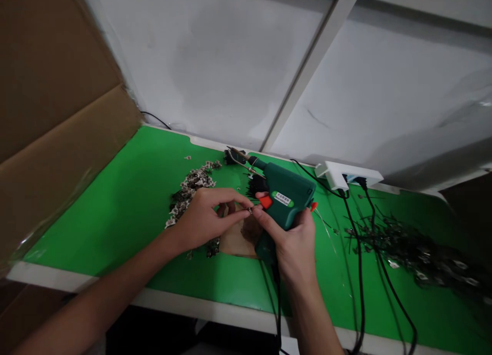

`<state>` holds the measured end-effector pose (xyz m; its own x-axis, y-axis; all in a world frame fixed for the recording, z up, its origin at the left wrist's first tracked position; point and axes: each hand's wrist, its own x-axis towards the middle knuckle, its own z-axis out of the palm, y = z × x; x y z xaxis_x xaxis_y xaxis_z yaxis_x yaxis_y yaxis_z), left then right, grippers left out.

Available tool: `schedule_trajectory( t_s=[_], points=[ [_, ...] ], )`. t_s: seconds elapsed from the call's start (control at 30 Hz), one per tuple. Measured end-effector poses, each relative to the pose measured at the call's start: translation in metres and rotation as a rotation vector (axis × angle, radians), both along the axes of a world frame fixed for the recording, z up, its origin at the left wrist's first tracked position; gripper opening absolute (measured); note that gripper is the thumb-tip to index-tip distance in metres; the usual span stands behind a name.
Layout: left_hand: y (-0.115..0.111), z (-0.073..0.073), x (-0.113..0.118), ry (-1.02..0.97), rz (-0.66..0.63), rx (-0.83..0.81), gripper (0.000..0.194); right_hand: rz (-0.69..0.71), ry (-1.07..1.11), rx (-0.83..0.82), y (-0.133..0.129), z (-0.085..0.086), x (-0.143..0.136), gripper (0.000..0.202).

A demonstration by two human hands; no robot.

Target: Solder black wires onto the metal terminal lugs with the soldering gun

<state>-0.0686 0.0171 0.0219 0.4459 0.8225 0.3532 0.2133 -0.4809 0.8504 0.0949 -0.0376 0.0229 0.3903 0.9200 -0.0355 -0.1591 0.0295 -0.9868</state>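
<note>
My right hand (295,242) is wrapped round the grip of a green soldering gun (289,183) with an orange trigger, its tip pointing to the upper left. My left hand (205,216) pinches a small metal part (250,210) between thumb and forefinger. The right thumb meets this part as well. Beneath the hands lies a brown board (235,237), partly hidden, with a dark patch on it. A heap of small metal parts (196,180) sits just beyond my left hand. Short black pieces (255,185) lie behind the soldering gun.
A white power strip (349,174) with black cords (359,262) rests against the white wall (238,62). On the right of the green tabletop (96,206) spreads a pile of dark wired parts (415,247). A cardboard box (57,119) stands at the left.
</note>
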Motion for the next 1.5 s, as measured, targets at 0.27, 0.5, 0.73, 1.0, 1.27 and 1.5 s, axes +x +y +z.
schedule_trajectory(
  t_s=[0.27,0.5,0.73,1.0,1.27,1.5],
  points=[
    [0.001,-0.003,-0.001,-0.01,0.022,-0.006,0.006,0.001,0.026,-0.029,0.001,-0.001,0.0,0.052],
    [0.001,0.0,-0.001,0.004,-0.002,0.002,0.006,-0.052,0.042,-0.07,0.0,-0.002,0.0,0.057],
    [-0.009,-0.015,0.013,0.071,-0.136,0.003,0.009,-0.339,0.135,0.058,0.009,0.01,0.022,0.042],
    [-0.006,-0.025,0.047,0.264,-0.206,0.157,0.01,-0.707,0.238,0.18,0.011,0.016,0.047,0.032],
    [0.0,-0.02,0.077,0.446,-0.11,0.133,0.005,-0.697,0.297,0.143,0.012,0.017,0.048,0.032],
    [0.0,-0.025,0.074,0.629,-0.131,0.103,0.015,-0.692,0.336,0.147,0.015,0.014,0.051,0.036]
  ],
)
